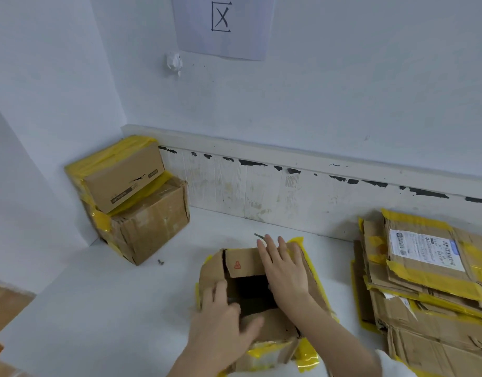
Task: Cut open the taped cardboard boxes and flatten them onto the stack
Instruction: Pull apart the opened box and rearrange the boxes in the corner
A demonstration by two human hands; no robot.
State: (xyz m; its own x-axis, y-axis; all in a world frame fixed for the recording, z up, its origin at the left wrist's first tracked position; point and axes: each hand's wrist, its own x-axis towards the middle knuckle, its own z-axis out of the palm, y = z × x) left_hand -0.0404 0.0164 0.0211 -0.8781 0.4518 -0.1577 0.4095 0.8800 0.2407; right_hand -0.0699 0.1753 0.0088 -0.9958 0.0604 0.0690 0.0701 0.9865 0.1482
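Wall sheet (223, 25) reads "区"; stack (424, 270) bears a barcode label (427, 249).

Two bare forearms are showing, entering from six o'clock. The left hand (223, 319) is wearing no glove, ring or watch, and its forearm is showing no sleeve up to the frame's edge. The right hand (284, 270) is likewise wearing nothing on fingers or wrist. Near five o'clock, a white sleeve (389, 363) is covering the right arm above the elbow; its edge is looking plain, with no print or cuff that can be made out. Fingernails are showing short and unpainted on the right hand; those of the left are blurring too much to tell.
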